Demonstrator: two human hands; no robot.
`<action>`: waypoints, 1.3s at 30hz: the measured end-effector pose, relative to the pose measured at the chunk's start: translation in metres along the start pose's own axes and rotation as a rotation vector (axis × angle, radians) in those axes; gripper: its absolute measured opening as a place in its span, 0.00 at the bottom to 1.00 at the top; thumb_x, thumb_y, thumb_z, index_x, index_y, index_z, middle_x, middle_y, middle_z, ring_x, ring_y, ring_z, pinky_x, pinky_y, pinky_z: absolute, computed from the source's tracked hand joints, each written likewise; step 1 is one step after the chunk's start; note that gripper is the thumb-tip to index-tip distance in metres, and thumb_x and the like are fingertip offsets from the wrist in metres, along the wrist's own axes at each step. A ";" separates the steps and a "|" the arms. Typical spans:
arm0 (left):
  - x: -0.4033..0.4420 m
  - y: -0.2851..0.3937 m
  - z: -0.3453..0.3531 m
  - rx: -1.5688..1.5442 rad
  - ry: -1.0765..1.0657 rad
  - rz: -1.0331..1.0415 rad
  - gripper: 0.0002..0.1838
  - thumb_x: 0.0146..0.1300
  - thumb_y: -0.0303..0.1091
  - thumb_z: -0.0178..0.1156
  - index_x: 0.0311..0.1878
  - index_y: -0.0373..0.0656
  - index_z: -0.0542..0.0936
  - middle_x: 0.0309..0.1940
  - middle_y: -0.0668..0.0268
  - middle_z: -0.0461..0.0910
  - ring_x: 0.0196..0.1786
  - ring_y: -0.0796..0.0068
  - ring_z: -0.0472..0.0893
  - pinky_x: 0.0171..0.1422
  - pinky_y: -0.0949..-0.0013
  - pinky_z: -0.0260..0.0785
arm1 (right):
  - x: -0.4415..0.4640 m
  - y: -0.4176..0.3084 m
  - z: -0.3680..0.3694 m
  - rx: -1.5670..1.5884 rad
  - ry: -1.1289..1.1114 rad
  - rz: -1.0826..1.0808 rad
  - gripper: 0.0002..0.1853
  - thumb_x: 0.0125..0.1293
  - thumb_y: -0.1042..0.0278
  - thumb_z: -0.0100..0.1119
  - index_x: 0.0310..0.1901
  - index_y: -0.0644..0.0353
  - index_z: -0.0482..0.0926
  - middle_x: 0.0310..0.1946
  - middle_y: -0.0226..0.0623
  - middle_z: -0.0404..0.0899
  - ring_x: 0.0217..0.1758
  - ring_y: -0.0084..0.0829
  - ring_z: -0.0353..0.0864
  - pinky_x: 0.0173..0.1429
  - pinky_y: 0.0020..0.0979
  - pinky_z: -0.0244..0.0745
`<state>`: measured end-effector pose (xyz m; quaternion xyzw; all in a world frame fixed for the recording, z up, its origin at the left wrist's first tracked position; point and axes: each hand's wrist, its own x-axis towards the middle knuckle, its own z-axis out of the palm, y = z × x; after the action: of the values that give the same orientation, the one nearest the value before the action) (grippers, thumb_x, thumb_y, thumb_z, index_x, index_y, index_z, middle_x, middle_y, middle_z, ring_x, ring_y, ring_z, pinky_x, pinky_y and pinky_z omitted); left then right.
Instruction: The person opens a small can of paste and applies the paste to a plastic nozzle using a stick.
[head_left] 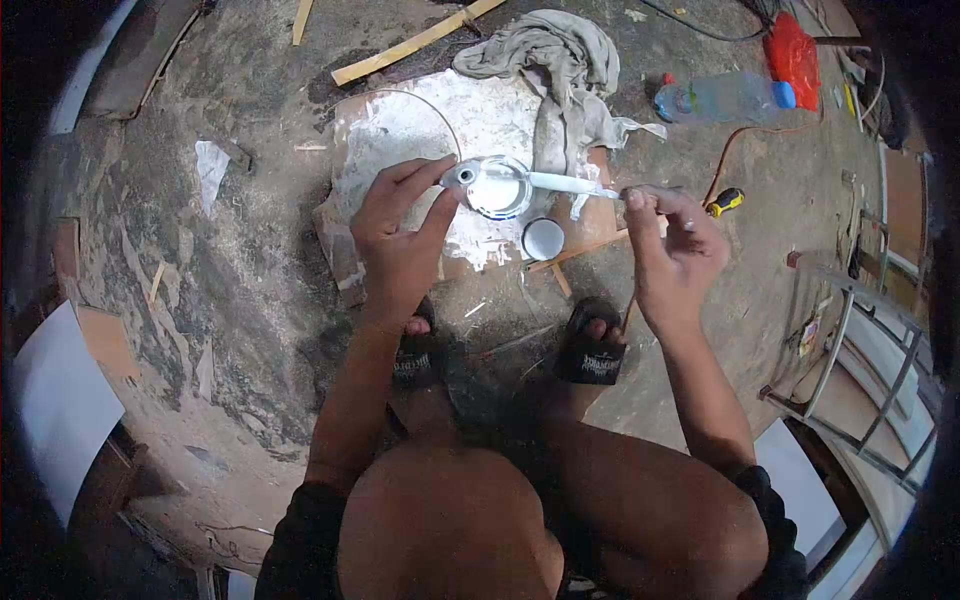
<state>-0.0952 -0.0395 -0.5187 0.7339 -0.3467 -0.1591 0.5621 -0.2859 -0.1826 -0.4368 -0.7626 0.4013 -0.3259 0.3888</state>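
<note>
My left hand [405, 215] pinches a small, pale round piece with a dark hole [466, 176] between thumb and fingertips, above the left rim of an open tin of white paint [498, 212]. My right hand [680, 235] has thumb and fingers closed on the thin right end of a slim white cylinder [565, 183]. The cylinder's other end reaches the tin's right rim in this view; whether it joins the left-hand piece, I cannot tell. White smears mark the right fingers. Just below the tin sits a round white-topped lid or cup [543, 239].
White-splashed cardboard [390, 140] lies under the tin, with a crumpled grey cloth [550, 50] at its top edge. A plastic bottle [725, 97], a red bag [793, 62] and a yellow-black screwdriver [726, 202] lie right. A wooden strip [420, 42] lies beyond. A metal frame [860, 370] stands right.
</note>
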 end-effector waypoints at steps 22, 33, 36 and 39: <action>-0.004 0.001 0.006 -0.001 -0.090 -0.126 0.17 0.59 0.24 0.71 0.53 0.41 0.87 0.49 0.60 0.84 0.53 0.69 0.82 0.60 0.68 0.73 | -0.001 -0.040 -0.013 0.151 0.058 0.040 0.01 0.64 0.81 0.68 0.36 0.68 0.84 0.32 0.36 0.83 0.37 0.22 0.79 0.43 0.23 0.71; -0.006 0.001 0.008 0.010 -0.084 -0.118 0.18 0.59 0.25 0.72 0.54 0.42 0.86 0.49 0.60 0.84 0.51 0.70 0.82 0.58 0.69 0.74 | 0.000 -0.043 -0.016 0.122 0.068 -0.037 0.02 0.64 0.81 0.68 0.36 0.68 0.83 0.34 0.37 0.83 0.37 0.23 0.78 0.44 0.24 0.71; -0.007 -0.003 0.008 0.006 -0.085 -0.103 0.17 0.60 0.24 0.71 0.54 0.42 0.86 0.49 0.60 0.84 0.51 0.71 0.82 0.57 0.69 0.75 | -0.001 -0.043 -0.017 0.119 0.069 -0.028 0.02 0.64 0.81 0.68 0.36 0.68 0.83 0.34 0.38 0.83 0.38 0.24 0.79 0.44 0.25 0.71; -0.007 -0.005 0.007 0.008 -0.089 -0.096 0.17 0.60 0.24 0.71 0.54 0.42 0.86 0.49 0.60 0.84 0.50 0.71 0.82 0.57 0.69 0.75 | -0.001 -0.043 -0.018 0.117 0.065 -0.047 0.02 0.64 0.81 0.68 0.36 0.68 0.83 0.34 0.38 0.83 0.38 0.24 0.79 0.45 0.25 0.71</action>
<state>-0.1032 -0.0390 -0.5269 0.7440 -0.3365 -0.2171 0.5349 -0.2853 -0.1714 -0.3920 -0.7367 0.3762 -0.3824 0.4116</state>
